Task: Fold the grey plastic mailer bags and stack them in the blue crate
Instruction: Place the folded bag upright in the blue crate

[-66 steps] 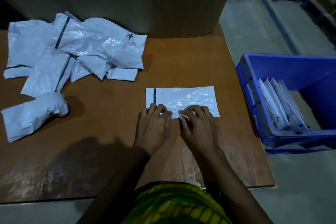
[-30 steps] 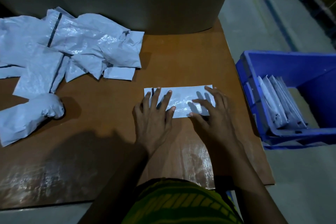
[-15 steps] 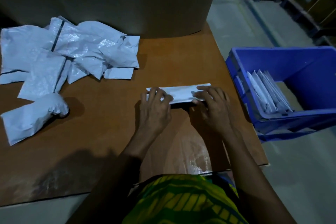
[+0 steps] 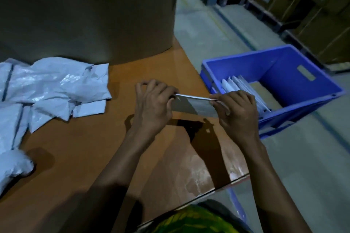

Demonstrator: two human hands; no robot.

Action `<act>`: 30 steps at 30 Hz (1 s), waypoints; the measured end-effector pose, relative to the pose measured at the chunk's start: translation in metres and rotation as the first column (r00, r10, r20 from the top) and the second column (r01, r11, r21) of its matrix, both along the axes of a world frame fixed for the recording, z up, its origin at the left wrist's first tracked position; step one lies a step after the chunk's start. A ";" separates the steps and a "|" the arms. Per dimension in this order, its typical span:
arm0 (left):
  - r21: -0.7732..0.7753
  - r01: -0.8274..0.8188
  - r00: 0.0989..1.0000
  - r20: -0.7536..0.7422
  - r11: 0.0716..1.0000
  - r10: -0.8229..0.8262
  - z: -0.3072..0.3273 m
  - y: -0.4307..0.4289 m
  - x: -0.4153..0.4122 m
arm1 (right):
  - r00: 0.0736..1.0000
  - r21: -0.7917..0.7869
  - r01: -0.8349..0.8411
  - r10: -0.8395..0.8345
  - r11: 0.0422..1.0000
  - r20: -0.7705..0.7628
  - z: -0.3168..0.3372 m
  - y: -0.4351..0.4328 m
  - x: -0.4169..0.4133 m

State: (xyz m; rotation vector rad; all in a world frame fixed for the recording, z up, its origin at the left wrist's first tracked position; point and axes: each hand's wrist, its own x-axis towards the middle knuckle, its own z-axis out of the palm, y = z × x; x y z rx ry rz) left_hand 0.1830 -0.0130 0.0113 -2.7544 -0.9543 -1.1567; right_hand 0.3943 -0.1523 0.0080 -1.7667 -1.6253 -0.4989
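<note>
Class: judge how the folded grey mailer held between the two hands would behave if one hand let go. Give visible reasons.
Probably floppy: the loose bags lie crumpled, and the folded mailer is held at both ends, by left hand and right hand. Likely very light: fingertip pinches carry it. Possibly slippery: the plastic shines.

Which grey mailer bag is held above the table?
The folded bag pinched at its ends by the left hand and right hand; the crumpled bags lie on the table, the stacked bags stand in the blue crate.
</note>
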 end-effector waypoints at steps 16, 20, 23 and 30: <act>0.259 0.393 0.898 -0.313 0.882 -0.309 0.050 0.049 0.299 | 0.909 0.077 0.380 -0.388 0.922 0.156 0.025 -0.047 0.209; 0.265 0.459 0.829 -0.472 0.848 -0.301 0.035 0.059 0.369 | 0.857 0.001 0.494 -0.488 0.869 0.164 0.003 -0.035 0.259; 0.239 0.476 0.792 -0.535 0.846 -0.295 0.012 0.070 0.410 | 0.828 -0.058 0.547 -0.529 0.835 0.184 -0.013 -0.022 0.287; 0.120 0.413 0.776 -0.565 0.903 -0.280 -0.026 0.089 0.466 | 0.837 -0.114 0.539 -0.515 0.835 0.185 -0.028 0.005 0.347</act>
